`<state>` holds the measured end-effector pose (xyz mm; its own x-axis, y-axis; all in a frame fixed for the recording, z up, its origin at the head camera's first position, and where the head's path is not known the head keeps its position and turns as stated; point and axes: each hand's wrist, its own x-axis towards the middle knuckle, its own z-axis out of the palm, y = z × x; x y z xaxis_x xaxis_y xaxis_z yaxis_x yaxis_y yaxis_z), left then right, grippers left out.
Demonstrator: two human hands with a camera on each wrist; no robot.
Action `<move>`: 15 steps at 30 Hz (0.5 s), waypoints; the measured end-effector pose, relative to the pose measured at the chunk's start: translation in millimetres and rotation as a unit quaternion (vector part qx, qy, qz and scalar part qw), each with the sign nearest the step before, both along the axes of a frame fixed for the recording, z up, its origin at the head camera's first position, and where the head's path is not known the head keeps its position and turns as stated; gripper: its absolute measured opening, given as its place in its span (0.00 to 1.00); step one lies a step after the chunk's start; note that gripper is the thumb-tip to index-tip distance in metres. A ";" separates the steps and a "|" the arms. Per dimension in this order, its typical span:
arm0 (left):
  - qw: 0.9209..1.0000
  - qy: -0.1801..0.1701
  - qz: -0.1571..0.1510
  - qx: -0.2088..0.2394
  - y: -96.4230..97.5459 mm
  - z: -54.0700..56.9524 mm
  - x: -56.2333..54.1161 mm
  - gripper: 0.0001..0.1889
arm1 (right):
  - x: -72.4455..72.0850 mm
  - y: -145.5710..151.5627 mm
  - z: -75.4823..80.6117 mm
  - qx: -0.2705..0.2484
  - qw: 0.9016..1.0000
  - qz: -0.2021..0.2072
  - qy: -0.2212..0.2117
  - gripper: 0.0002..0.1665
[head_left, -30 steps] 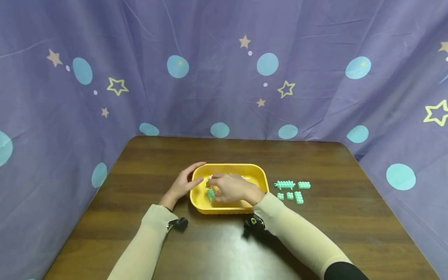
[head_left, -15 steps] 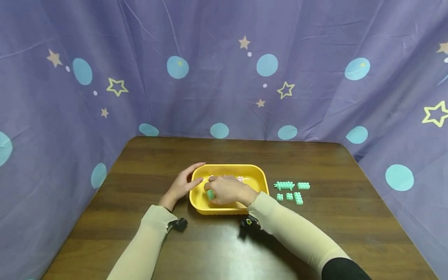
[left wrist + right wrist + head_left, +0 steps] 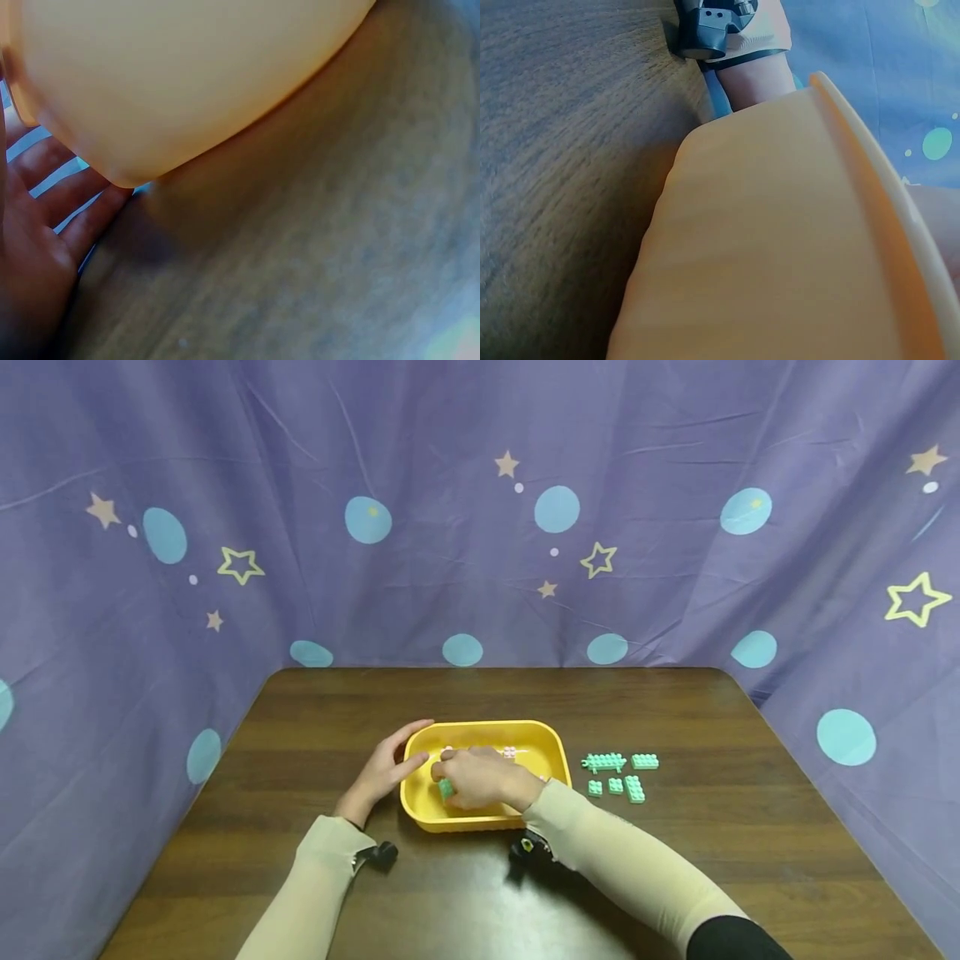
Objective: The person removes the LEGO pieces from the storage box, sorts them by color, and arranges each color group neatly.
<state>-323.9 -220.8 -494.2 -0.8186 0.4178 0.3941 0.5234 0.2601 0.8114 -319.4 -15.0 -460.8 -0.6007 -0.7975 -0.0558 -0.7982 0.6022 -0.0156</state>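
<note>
Inside the yellow tub [image 3: 551, 745] our right hand [image 3: 480, 779] pinches a green brick [image 3: 446, 789], mostly hidden under the fingers; our left hand [image 3: 380, 770] rests straight-fingered against its outer wall.

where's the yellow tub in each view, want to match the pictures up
Head: yellow tub sits mid-table, between the left hand and the green bricks.
Left wrist: its outer wall fills the top left, above the fingers.
Right wrist: its wall and rim fill the lower right.
Shared landmark: the dark wooden table.
</note>
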 end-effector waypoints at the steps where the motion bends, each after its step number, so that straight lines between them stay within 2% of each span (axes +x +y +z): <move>1: 1.000 -0.001 -0.002 0.002 -0.1 -0.1 0.2 0.28 | 0.1 -0.3 -0.3 0.001 1.000 -0.002 0.001 0.19; 9: 1.000 0.003 0.010 -0.002 -0.1 -0.1 1.2 0.27 | 0.7 -1.4 -0.2 0.000 1.000 -0.006 0.001 0.18; 15: 1.000 0.002 0.004 -0.002 0.2 0.2 0.9 0.27 | -0.4 0.7 4.1 -0.010 1.000 -0.006 -0.004 0.20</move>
<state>-323.1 -220.6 -494.0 -0.8201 0.4130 0.3961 0.5251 0.2683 0.8076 -319.8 -14.3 -456.7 -0.6103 -0.7910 -0.0438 -0.7904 0.6117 -0.0337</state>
